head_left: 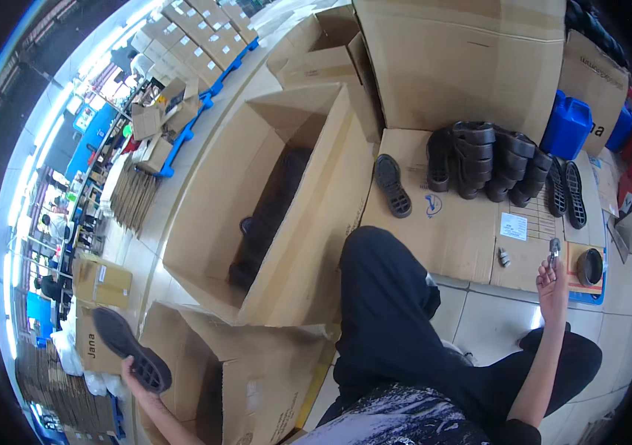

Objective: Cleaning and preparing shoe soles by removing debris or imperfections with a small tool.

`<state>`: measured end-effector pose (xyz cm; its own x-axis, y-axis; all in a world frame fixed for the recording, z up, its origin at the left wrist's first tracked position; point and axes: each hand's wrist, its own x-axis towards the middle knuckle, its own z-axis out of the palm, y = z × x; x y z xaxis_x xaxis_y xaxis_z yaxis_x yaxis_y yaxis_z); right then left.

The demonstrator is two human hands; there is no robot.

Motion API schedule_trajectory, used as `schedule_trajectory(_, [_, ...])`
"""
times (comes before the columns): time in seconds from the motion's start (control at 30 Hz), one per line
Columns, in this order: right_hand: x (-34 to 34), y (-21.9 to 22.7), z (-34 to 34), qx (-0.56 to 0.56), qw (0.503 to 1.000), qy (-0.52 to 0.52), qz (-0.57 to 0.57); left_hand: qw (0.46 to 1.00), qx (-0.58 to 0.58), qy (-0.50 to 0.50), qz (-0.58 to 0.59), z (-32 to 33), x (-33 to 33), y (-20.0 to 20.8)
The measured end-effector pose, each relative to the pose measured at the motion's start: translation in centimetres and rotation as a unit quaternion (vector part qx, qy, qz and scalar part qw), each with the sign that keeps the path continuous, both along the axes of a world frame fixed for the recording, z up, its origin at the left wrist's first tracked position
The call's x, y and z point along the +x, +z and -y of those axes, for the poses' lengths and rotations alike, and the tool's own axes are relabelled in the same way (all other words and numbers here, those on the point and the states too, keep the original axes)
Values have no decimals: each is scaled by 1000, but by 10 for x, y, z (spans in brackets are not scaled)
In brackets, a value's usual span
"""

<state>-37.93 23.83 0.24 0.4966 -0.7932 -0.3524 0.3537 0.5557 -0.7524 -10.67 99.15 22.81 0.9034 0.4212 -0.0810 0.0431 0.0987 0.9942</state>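
Note:
Out to the left, over an open carton [271, 374], my left hand [136, 380] grips a dark brown shoe sole [124, 343] by its heel end. At the right, my right hand [551, 285] has its fingers closed round a small silvery tool [554, 251], whose exact kind I cannot make out. Just beside that hand is a round dark bowl [590, 267] on a small piece of cardboard. A single sole [392, 185] lies on the flat cardboard sheet [434, 248] before me, and stacked dark soles [473, 159] stand behind it.
A tall open carton [204, 215] at centre left holds many dark soles [275, 222]. Two more soles [574, 194] lie near a blue jerrycan [567, 126]. A white label [514, 227] and a small metallic piece [504, 257] rest on the cardboard. Stacked cartons [204, 37] stand far left.

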Motion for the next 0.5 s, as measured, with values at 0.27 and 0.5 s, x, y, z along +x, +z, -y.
schedule_trajectory(0.27, [1, 24, -22, 44, 987, 68, 142, 891, -154, -425, 44, 288, 37, 7])
schedule_trajectory(0.5, [22, 73, -67, -29, 990, 113, 79, 613, -318, -705, -163, 511, -6, -92])
